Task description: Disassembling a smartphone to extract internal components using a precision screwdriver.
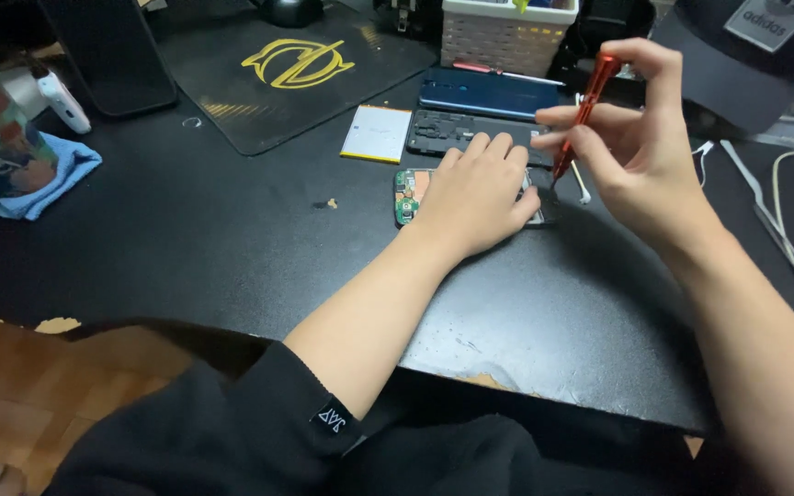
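Two hands: opened phone (408,195), red screwdriver (584,112)

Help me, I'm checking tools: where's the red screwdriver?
Right of centre, the right hand holds the screwdriver, its tip down beside the opened phone under the left hand.

Left hand (475,188) flat on opened phone (408,195), green board showing at its left end. Right hand (631,138) pinching red screwdriver (583,115), tip down at phone's right end. Behind on black counter (186,239): white battery (376,134), black frame (443,131), blue back cover (489,94).
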